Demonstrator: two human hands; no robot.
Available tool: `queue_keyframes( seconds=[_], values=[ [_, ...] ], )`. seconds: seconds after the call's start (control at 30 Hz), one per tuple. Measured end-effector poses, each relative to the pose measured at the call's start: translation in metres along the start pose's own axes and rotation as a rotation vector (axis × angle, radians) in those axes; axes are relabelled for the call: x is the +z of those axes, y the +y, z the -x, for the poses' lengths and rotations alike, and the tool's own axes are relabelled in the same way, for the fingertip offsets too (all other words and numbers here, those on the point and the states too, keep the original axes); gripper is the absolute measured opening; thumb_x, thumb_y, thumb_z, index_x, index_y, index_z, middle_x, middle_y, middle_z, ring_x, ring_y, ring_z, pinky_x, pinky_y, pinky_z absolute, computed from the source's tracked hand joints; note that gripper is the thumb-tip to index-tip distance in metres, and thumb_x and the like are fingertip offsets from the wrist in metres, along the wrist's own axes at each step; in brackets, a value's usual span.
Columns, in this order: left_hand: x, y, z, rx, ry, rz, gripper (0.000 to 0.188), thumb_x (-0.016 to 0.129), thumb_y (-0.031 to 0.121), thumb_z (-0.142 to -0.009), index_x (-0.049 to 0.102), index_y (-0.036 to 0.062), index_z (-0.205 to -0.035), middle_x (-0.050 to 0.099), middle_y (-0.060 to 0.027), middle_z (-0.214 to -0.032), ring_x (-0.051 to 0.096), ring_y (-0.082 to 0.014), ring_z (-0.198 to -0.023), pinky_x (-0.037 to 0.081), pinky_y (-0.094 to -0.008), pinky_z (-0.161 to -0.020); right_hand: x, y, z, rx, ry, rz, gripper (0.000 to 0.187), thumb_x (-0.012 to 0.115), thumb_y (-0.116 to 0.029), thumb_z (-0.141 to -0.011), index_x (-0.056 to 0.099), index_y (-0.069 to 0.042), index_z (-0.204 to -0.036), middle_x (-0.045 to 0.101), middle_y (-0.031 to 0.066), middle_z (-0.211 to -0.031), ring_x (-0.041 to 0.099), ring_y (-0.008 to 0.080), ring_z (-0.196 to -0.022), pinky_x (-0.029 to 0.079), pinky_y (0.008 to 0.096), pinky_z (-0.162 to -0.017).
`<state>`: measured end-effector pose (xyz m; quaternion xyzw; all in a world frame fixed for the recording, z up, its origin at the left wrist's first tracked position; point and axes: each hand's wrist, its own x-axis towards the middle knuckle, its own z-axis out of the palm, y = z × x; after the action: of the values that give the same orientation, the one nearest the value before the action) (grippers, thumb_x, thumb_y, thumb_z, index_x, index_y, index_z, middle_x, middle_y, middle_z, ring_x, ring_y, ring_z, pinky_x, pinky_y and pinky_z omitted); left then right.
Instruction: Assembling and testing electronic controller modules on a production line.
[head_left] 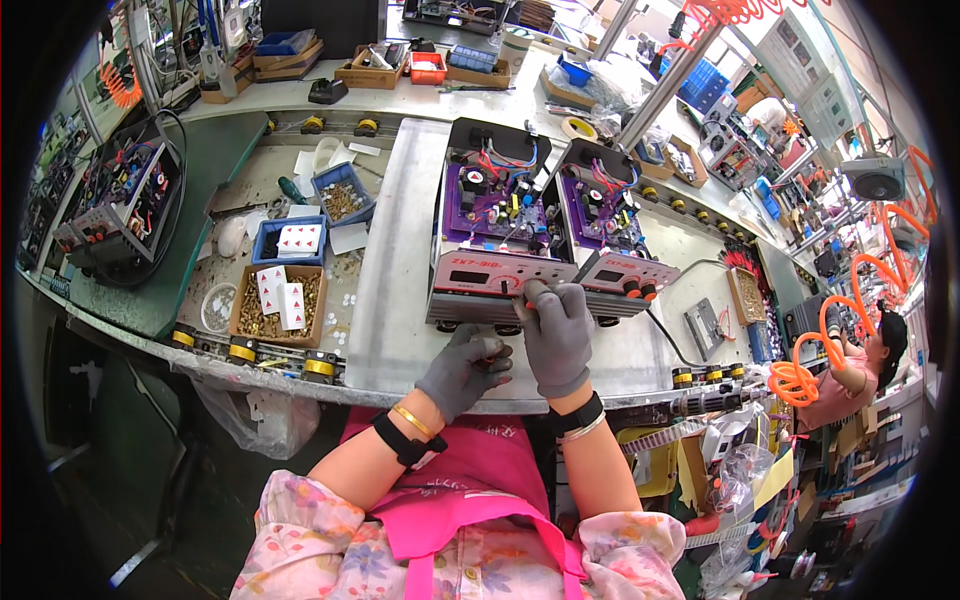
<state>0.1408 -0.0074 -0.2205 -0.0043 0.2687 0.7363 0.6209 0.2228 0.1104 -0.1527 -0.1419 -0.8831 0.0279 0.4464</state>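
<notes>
Two open-topped electrical units with purple circuit boards stand side by side, the left unit and the right unit. My right hand, in a grey glove, is at the lower right of the left unit's white front panel. Its thumb and fingertips are closed on a small red-orange socket part, mostly covered by the fingers. Lower and to the left, my gloved left hand is curled just in front of the same unit. Whatever its fingers hold is too hidden to name. Two red-orange sockets show on the right unit.
To the left are a cardboard box of brass fittings with white label cards and two blue bins. Another unit stands far left. Yellow rollers line the bench's front edge. A co-worker sits at right.
</notes>
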Motion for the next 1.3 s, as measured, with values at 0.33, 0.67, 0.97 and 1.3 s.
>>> queue_keyframes(
  seconds=[0.33,0.67,0.97,1.3],
  values=[
    [-0.006,-0.001,-0.004,-0.019,0.053,0.006,0.033,0.061,0.006,-0.085,0.043,0.0138,-0.111,0.060,-0.0103,-0.094,0.059,-0.0202,-0.081,0.053,-0.0394,-0.074,0.005,0.008,0.008,0.025,0.170,-0.168,0.032,0.079,-0.005,-0.071,0.067,-0.008,-0.100,0.059,0.0073,-0.091,0.060,0.0224,-0.078,0.050,0.0319,-0.065],
    [-0.004,0.000,-0.002,-0.023,0.029,0.007,0.032,0.061,0.007,-0.087,0.043,0.0132,-0.113,0.059,-0.0108,-0.098,0.059,-0.0202,-0.086,0.052,-0.0406,-0.077,0.004,0.009,0.005,-0.004,0.098,-0.114,0.033,0.079,-0.005,-0.070,0.066,-0.008,-0.100,0.057,0.0069,-0.090,0.060,0.0237,-0.078,0.050,0.0331,-0.065],
    [0.003,-0.002,-0.002,-0.002,0.040,0.009,0.027,0.059,0.010,-0.089,0.043,0.0135,-0.111,0.055,-0.0085,-0.094,0.056,-0.0188,-0.083,0.052,-0.0388,-0.074,0.011,0.005,0.003,-0.069,0.153,0.000,0.028,0.079,-0.007,-0.071,0.065,-0.009,-0.096,0.056,0.0060,-0.086,0.061,0.0245,-0.075,0.050,0.0348,-0.063],
    [0.001,0.002,0.005,0.000,0.010,0.001,0.032,0.057,0.027,-0.094,0.046,0.0130,-0.120,0.059,-0.0141,-0.104,0.059,-0.0280,-0.097,0.050,-0.0445,-0.085,-0.001,-0.001,-0.004,-0.034,0.041,0.046,0.031,0.078,-0.008,-0.070,0.066,-0.009,-0.098,0.058,0.0055,-0.086,0.060,0.0255,-0.078,0.049,0.0368,-0.066]
  ],
)
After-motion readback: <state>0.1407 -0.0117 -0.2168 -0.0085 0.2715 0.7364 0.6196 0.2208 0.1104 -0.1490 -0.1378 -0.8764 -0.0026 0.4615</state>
